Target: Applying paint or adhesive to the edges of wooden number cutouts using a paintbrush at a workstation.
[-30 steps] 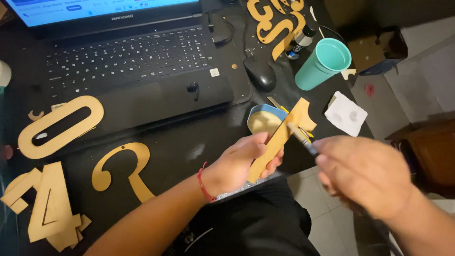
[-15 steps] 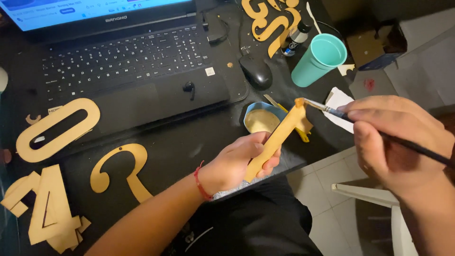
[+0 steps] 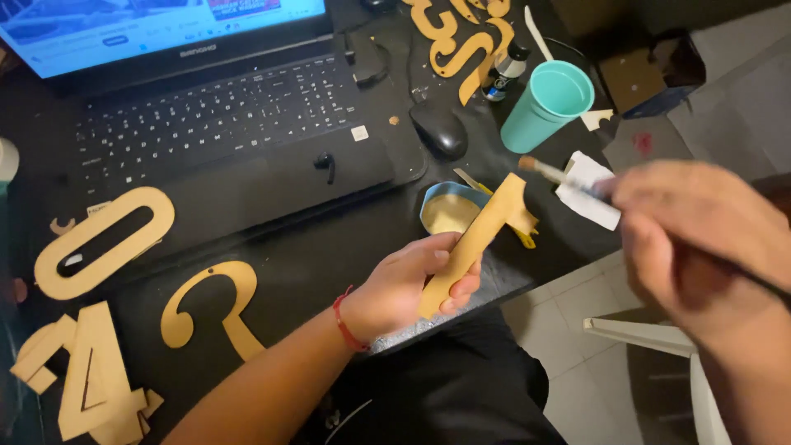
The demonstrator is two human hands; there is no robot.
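Your left hand (image 3: pixel 404 288) has its fingers wrapped around the lower end of a flat gold cutout number (image 3: pixel 476 241), thumb on the upper face and the other fingers curled beneath, so the piece slants up and away over the table's edge, above your lap. Your right hand (image 3: pixel 692 239) is closed in a pinch on a thin paintbrush (image 3: pixel 550 171), whose bristle tip points left and sits just above the cutout's top end, not quite touching it as far as can be told; the hand is blurred.

Judging by its thinness, the cutout looks light and stiff, like thin board or wood, likely to bend or snap at its narrow arm if squeezed hard. Any fresh paint would make it slick and easy to smudge, so the edges of the lower stem are the safest grip.

Just behind the cutout sits a small blue paint dish (image 3: pixel 449 210) with pale gold inside. Farther out are a teal cup (image 3: pixel 545 105), a black mouse (image 3: pixel 439 129), a laptop (image 3: pixel 214 124) and other gold numbers (image 3: pixel 103 241).
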